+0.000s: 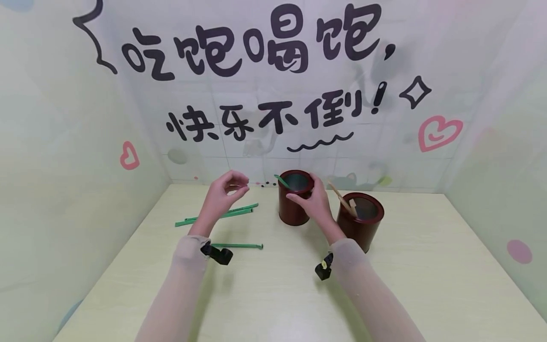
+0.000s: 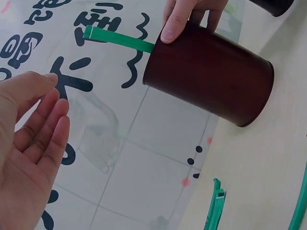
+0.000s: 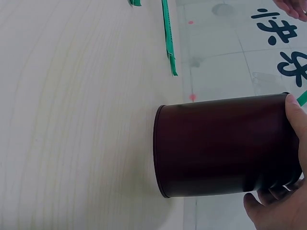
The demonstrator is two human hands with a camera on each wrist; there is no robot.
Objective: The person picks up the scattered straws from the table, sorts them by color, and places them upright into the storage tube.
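Note:
My right hand grips a dark red cylindrical canister near its rim, thumb on the near side and fingers around the right. The canister stands upright on the table, and one slim green packet sticks out of its mouth, leaning left. To the left of the canister, my left hand hovers over the table with fingers loosely bent and nothing visible between them. Below and beside it lie several more slim green packets, with a single green packet nearer me, partly hidden by the left wrist camera.
A second dark red canister stands right of my right wrist, with light wooden sticks leaning out of it. Printed wall sheets close off the back and sides of the pale wooden table.

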